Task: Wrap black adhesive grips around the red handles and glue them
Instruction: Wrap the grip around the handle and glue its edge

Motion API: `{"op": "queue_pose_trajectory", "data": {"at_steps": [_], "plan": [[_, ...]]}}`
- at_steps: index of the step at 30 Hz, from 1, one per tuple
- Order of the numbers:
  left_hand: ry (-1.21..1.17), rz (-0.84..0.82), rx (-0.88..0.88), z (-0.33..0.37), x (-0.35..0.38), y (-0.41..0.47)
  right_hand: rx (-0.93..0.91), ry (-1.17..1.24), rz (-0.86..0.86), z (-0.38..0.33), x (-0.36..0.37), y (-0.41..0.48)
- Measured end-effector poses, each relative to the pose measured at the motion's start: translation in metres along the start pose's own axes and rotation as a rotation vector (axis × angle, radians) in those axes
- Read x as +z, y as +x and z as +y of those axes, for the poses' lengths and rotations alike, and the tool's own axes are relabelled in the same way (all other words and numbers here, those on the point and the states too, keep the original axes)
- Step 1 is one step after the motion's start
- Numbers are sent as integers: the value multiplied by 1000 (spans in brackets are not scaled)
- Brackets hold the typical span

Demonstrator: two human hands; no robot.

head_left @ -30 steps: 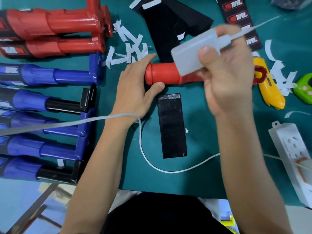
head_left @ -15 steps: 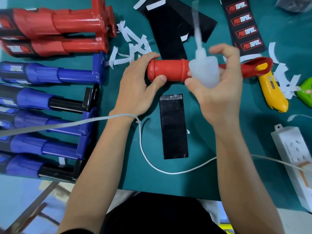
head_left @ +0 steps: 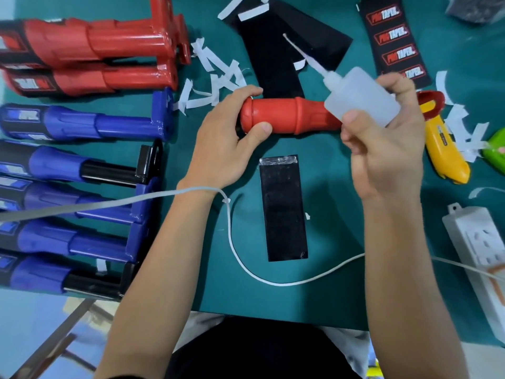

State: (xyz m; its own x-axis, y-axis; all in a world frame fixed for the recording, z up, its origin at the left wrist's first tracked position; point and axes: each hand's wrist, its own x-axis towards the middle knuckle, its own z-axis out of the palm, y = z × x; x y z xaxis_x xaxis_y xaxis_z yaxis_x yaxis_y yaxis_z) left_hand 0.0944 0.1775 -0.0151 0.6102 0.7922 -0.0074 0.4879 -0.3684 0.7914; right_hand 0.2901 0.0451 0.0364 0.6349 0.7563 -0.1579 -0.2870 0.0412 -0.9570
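Over the last second the bottle (head_left: 360, 99) had swung round in the right hand (head_left: 388, 149). Its nozzle (head_left: 303, 54) had pointed toward two o'clock, then straight to twelve, and now leaned toward ten o'clock, out over the loose black sheets (head_left: 273, 58) beyond the handle (head_left: 287, 116). The handle had kept its place in the middle of the mat (head_left: 341, 283), lying along the nine-to-three line with its butt at nine. I judged the turn to be the bottle coming about for glueing. No glue showed on the red yet, and the tip pointed away from it, so the nozzle had still to be tipped down. The grip (head_left: 282, 209) lay flat and unwrapped at six o'clock from the handle, near it but apart, its end toward the handle shiny, so the wrapping had not begun. The right hand was held up over the handle's three o'clock half, hiding part of it. Its fingers were curled round the bottle's body, the thumb pressed on the near face, and the forearm ran in from five o'clock. The left hand (head_left: 218, 149) clasped the butt, thumb on the near side and fingers over the far side. Its forearm came in from seven o'clock, with a white cable (head_left: 232, 236) draped over the wrist. A yellow knife (head_left: 442, 149) lay at three o'clock, just beyond the right hand.
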Motion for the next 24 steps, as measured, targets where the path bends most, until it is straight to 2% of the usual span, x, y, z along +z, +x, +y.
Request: {"op": "queue_pose_trajectory", "data": {"at_steps": [5,9,11,14,17,20,24], "plan": [[-26,-4,-23,-1,0,2,157,363,36,-8,3,-3],[-27,-2,-32,-1,0,2,247,626,-12,-19,8,-6],[-21,-5,-36,-1,-1,2,262,559,-7,-24,12,-4],[-18,-9,-31,-1,-2,2,233,325,-21,-29,24,3],[-33,-10,-28,-2,-2,2,153,198,64,-26,42,13],[-55,-8,-44,-3,-3,4,93,228,96,-17,62,20],[-43,1,-40,-2,-3,4,142,396,141,-12,74,25]]}}
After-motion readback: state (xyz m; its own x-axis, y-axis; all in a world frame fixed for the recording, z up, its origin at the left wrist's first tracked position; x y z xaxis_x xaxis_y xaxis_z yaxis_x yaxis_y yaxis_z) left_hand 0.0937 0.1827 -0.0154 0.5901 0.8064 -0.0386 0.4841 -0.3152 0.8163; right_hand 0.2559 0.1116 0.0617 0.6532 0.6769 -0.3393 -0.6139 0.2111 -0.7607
